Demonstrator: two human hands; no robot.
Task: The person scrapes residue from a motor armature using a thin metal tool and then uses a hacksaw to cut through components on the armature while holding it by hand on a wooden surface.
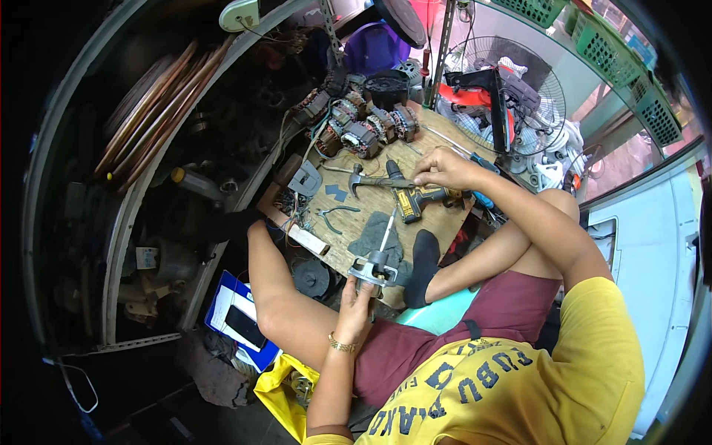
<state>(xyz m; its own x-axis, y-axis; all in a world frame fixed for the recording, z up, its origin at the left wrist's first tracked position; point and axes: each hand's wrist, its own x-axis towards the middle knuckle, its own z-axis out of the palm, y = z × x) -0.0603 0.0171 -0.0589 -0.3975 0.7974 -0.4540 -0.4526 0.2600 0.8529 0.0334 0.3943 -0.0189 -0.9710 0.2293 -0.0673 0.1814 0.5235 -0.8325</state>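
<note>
My left hand [356,302], with a gold watch band at the wrist, grips a grey metal motor housing [373,270] from below. A long thin shaft [387,231] rises from that housing. My right hand [443,167] has its fingers closed on the handle of a claw hammer [382,182], whose head points left. Beneath the hammer lies a yellow and black cordless drill [412,202]. A dark grey rag [368,236] is spread on the board just past the motor housing.
On the wooden board [330,248] lie pliers [337,216] and several wound motor stators [362,139] at the back. A blue-handled screwdriver [480,161] is beyond my right hand. My socked foot [423,259] rests at the board's near edge. A fan guard [552,89] stands back right.
</note>
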